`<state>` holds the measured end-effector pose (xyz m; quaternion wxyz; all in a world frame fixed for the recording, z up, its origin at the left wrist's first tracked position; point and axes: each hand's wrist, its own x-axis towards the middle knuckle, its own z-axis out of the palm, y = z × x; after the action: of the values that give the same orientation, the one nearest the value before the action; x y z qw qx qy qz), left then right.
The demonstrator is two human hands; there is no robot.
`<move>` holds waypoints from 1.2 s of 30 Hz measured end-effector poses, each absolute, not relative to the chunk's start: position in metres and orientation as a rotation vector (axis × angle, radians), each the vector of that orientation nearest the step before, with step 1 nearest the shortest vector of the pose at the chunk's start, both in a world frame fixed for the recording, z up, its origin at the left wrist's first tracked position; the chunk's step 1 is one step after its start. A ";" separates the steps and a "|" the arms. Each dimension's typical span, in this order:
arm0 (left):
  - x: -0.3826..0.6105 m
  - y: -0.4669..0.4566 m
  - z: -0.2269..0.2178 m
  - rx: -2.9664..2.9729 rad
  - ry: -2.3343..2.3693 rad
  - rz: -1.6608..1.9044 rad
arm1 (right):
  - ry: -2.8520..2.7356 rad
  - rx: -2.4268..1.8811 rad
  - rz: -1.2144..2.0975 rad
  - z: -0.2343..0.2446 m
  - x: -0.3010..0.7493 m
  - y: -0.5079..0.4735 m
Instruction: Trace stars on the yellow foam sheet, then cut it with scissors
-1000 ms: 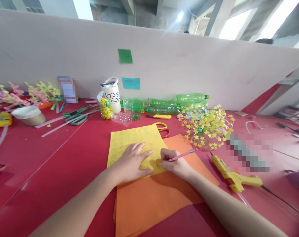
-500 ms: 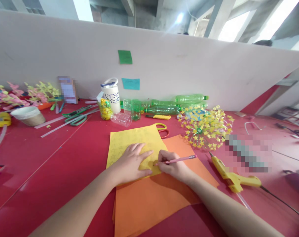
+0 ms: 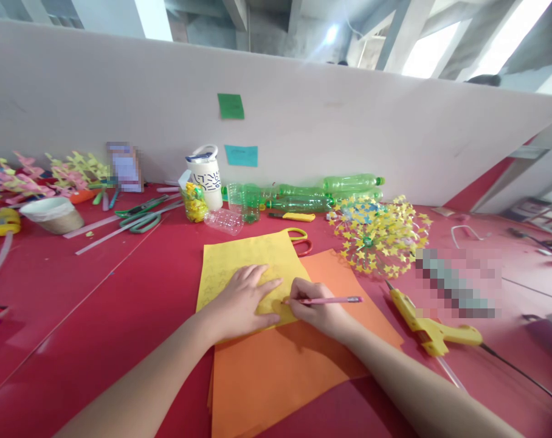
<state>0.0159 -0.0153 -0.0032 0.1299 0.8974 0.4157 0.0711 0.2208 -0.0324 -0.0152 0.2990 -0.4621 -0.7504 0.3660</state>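
My left hand [image 3: 239, 301] lies flat with fingers spread on a yellow paper sheet [image 3: 239, 261], pressing it down. Faint star outlines cover that sheet. My right hand [image 3: 319, 310] is closed round a pink pencil [image 3: 333, 300], whose tip touches the yellow sheet just right of my left thumb. The pencil lies almost level, its eraser end pointing right. Under the yellow sheet sits a stack of orange paper [image 3: 280, 371] on the red table [image 3: 98, 304].
A yellow glue gun [image 3: 433, 328] with its cord lies right of the orange paper. Behind it stands a ball of yellow paper stars [image 3: 379, 234]. Scissors [image 3: 301, 240], green plastic bottles [image 3: 321, 191], a white mug [image 3: 205, 173] and a basket [image 3: 52, 213] stand farther back.
The pencil has tipped down from a raised slant to nearly level, and my right hand has shifted slightly left along the yellow sheet. My left hand has stayed put.
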 end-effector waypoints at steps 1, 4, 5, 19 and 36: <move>0.016 -0.015 -0.003 2.608 1.208 0.207 | -1.992 -1.235 0.950 -0.015 0.221 -0.033; 0.016 -0.016 -0.003 2.618 1.204 0.216 | -1.990 -1.255 0.896 -0.015 0.221 -0.033; 0.016 -0.016 -0.003 2.621 1.203 0.219 | -1.984 -1.261 0.883 -0.015 0.221 -0.033; 0.016 -0.016 -0.003 2.620 1.214 0.212 | -1.939 -1.319 0.821 -0.019 0.224 -0.031; 0.016 -0.015 -0.002 2.621 1.193 0.237 | -2.112 -1.141 0.920 -0.009 0.221 -0.040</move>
<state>0.0165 -0.0154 -0.0025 0.1259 0.8999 0.4096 0.0814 0.2208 -0.0396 -0.0086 0.2815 -0.4259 -0.7883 0.3433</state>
